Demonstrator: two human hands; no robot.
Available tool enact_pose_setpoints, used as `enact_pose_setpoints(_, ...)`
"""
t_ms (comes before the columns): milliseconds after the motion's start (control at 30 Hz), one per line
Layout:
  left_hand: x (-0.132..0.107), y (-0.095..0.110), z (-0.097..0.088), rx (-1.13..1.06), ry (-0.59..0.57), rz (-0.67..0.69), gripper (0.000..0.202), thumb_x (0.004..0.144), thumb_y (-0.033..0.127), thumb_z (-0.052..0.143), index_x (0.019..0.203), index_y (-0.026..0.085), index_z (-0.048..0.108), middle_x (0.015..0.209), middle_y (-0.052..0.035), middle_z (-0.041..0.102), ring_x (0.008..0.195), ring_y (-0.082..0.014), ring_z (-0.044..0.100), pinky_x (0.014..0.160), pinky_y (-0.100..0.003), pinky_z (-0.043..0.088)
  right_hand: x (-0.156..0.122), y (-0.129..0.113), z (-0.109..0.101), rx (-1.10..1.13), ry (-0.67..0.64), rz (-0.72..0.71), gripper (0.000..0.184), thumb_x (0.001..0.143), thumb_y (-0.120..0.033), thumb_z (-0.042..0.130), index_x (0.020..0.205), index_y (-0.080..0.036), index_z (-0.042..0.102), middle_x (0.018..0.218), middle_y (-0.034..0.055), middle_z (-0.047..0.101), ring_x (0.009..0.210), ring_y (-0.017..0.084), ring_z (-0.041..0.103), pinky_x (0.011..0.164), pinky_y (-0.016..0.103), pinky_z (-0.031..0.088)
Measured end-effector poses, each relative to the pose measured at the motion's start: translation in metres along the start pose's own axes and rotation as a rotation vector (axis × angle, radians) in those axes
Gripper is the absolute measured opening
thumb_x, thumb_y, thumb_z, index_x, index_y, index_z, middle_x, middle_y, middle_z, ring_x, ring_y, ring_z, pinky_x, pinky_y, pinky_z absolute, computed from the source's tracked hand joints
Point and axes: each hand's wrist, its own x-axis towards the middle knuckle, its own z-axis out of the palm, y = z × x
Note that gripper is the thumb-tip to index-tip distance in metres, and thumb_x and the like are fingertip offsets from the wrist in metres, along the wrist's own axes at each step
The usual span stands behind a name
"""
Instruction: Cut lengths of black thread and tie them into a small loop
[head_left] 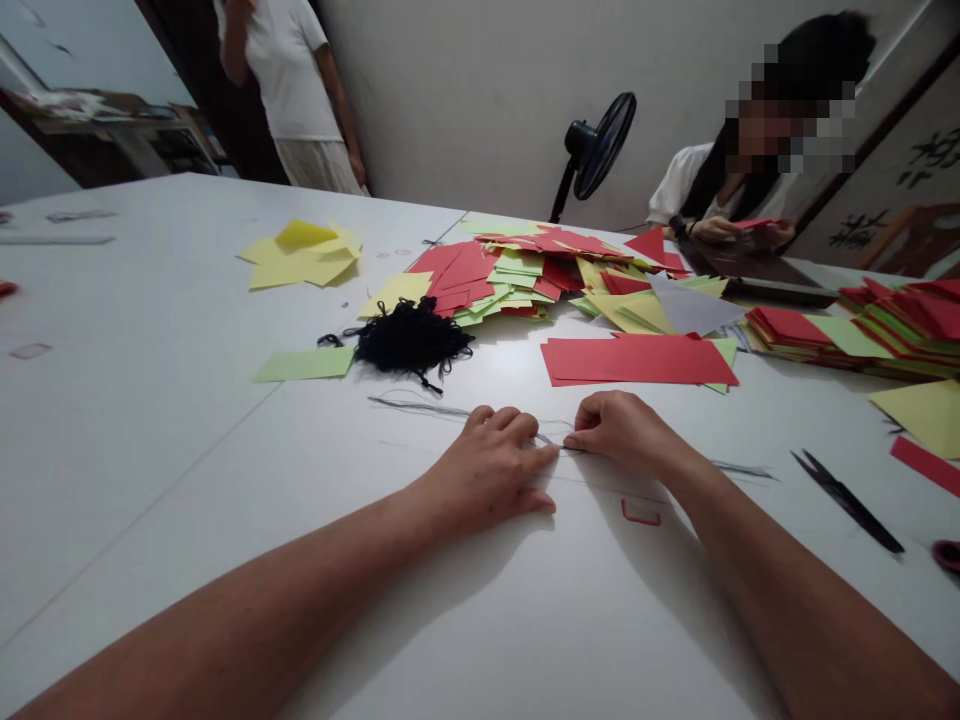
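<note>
My left hand (491, 472) and my right hand (619, 432) rest close together on the white table (150, 400), fingertips almost meeting. Between them they pinch a thin dark thread (450, 409), which runs left and right across the tabletop. Just beyond the hands lies a tangled bundle of black thread (409, 338). A light green paper sheet (304, 364) sits to its left, and a stack of red paper sheets (637, 360) lies ahead of my right hand. Black-handled scissors (847, 500) lie to the right of my right hand, apart from it.
Mixed piles of red, green and yellow paper (510, 270) cover the far table. Yellow sheets (300, 255) lie at far left. A seated person's hands (739, 232) hold red paper at right. A standing person (289, 90) and a black fan (596, 145) are behind.
</note>
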Motion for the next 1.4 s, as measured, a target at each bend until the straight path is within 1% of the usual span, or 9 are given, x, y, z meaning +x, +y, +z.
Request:
enact_pose_setpoints(167,-0.001,0.000,-0.001,-0.005,0.020,0.008,0.048,0.086,0.061,0.067,0.119,0.026,0.068,0.118,-0.0115,0.064,0.110,-0.0306,0.054,0.089,-0.043,0.034,0.000,0.001,0.001,0.027,0.002,0.026,0.015,0.072,-0.035,0.072,0.065,-0.024,0.064,0.073,-0.0023,0.069,0.071,0.015,0.059,0.060,0.029,0.038)
enact_pose_setpoints(300,-0.001,-0.001,-0.002,-0.009,0.020,0.008,0.048,0.086,0.061,0.068,0.119,0.026,0.069,0.117,-0.0114,0.064,0.110,-0.0305,0.054,0.089,-0.042,0.033,0.003,0.006,0.001,0.098,-0.021,0.031,0.018,0.071,-0.039,0.073,0.066,-0.023,0.065,0.069,-0.0022,0.067,0.066,0.014,0.056,0.057,0.029,0.037)
enact_pose_setpoints(433,0.000,-0.001,-0.001,-0.011,0.036,0.002,0.056,0.086,0.062,0.067,0.130,0.026,0.064,0.119,-0.0118,0.063,0.109,-0.0300,0.055,0.090,-0.042,0.034,0.005,0.010,0.000,0.164,-0.053,0.042,0.022,0.070,-0.042,0.073,0.066,-0.023,0.064,0.065,-0.0030,0.064,0.063,0.013,0.053,0.055,0.028,0.036)
enact_pose_setpoints(533,0.000,0.000,0.000,-0.005,0.037,0.000,0.063,0.085,0.062,0.068,0.135,0.025,0.060,0.119,-0.0122,0.063,0.109,-0.0301,0.055,0.090,-0.042,0.035,0.005,0.010,0.000,0.131,-0.051,0.025,0.021,0.069,-0.041,0.074,0.066,-0.023,0.065,0.067,-0.0026,0.066,0.065,0.014,0.055,0.056,0.028,0.037)
enact_pose_setpoints(667,0.001,0.000,0.001,-0.006,0.011,0.004,0.059,0.086,0.064,0.066,0.129,0.025,0.064,0.118,-0.0123,0.063,0.109,-0.0307,0.055,0.090,-0.043,0.035,0.003,0.007,0.000,0.087,-0.036,0.017,0.018,0.070,-0.039,0.074,0.066,-0.023,0.065,0.070,-0.0016,0.068,0.068,0.015,0.057,0.057,0.028,0.038)
enact_pose_setpoints(833,0.001,0.000,-0.001,-0.010,0.003,0.003,0.054,0.087,0.061,0.066,0.127,0.026,0.065,0.119,-0.0123,0.063,0.110,-0.0311,0.054,0.090,-0.044,0.035,0.002,0.005,0.000,0.066,-0.030,-0.001,0.019,0.070,-0.040,0.075,0.066,-0.023,0.066,0.072,-0.0010,0.069,0.070,0.015,0.059,0.059,0.028,0.039)
enact_pose_setpoints(967,0.001,0.001,-0.002,-0.013,-0.001,0.000,0.051,0.087,0.062,0.066,0.124,0.026,0.067,0.118,-0.0119,0.063,0.110,-0.0309,0.054,0.090,-0.043,0.035,0.002,0.004,0.000,0.045,-0.016,0.018,0.016,0.071,-0.037,0.073,0.066,-0.024,0.065,0.071,-0.0017,0.069,0.068,0.015,0.058,0.058,0.028,0.038)
enact_pose_setpoints(1233,0.000,0.000,-0.002,-0.009,0.004,0.006,0.050,0.087,0.061,0.066,0.122,0.026,0.067,0.118,-0.0120,0.063,0.109,-0.0305,0.054,0.089,-0.043,0.034,0.004,0.009,0.000,0.118,-0.010,0.067,0.020,0.071,-0.040,0.072,0.066,-0.023,0.065,0.065,-0.0019,0.064,0.063,0.014,0.053,0.055,0.028,0.035)
enact_pose_setpoints(1400,0.001,0.000,-0.003,-0.014,-0.009,0.004,0.051,0.087,0.062,0.065,0.123,0.026,0.066,0.118,-0.0118,0.063,0.109,-0.0307,0.054,0.089,-0.043,0.034,0.002,0.007,-0.002,0.105,0.002,0.043,0.018,0.071,-0.039,0.074,0.069,-0.023,0.066,0.071,-0.0011,0.068,0.068,0.015,0.057,0.057,0.028,0.037)
